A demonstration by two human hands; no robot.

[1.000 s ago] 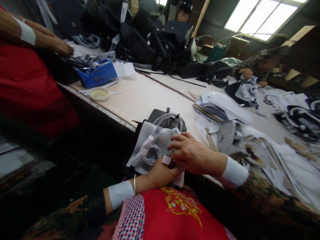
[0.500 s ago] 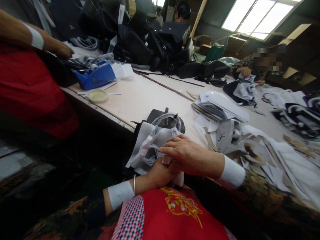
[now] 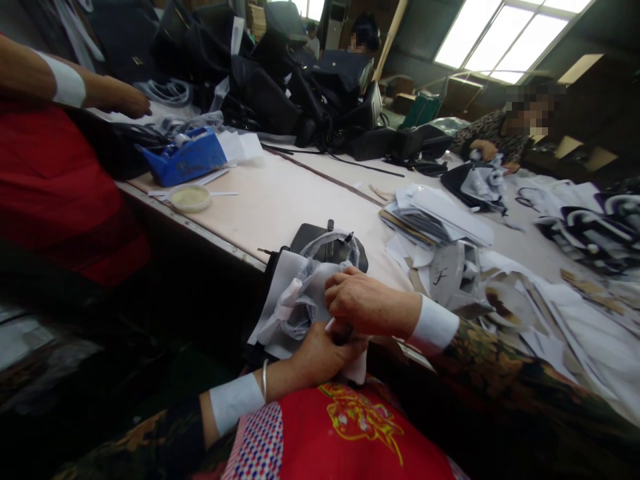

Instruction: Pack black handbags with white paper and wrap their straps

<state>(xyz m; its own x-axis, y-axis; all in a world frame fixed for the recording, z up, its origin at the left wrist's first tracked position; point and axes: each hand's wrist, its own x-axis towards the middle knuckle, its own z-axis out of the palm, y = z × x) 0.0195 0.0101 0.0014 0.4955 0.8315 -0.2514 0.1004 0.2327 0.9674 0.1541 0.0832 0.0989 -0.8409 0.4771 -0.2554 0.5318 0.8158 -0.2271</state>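
Observation:
A black handbag (image 3: 311,235) lies at the table's near edge and leans toward my lap. White paper (image 3: 270,304) covers its near side, and its looped handle (image 3: 299,308) is wrapped in clear film and white wrapping. My left hand (image 3: 320,353) is closed around the wrapped near part of the handbag, thumb pointing right. Just above it, my right hand (image 3: 357,301) has its fingers curled and pressed together over the white wrapping. What sits between the right fingertips is hidden.
On the table lie a blue tape dispenser (image 3: 185,157), a round shallow dish (image 3: 190,198), a paper stack (image 3: 435,213) and a grey tape dispenser (image 3: 455,277). Black bags (image 3: 265,93) are heaped behind. A co-worker's arm (image 3: 95,90) reaches in at left; another person (image 3: 487,143) handles a bag.
My right hand has gone from flat, stretched fingers to a curled pinch and drawn slightly left. My left hand stays on the handbag, its thumb now more visible. The view has shifted slightly.

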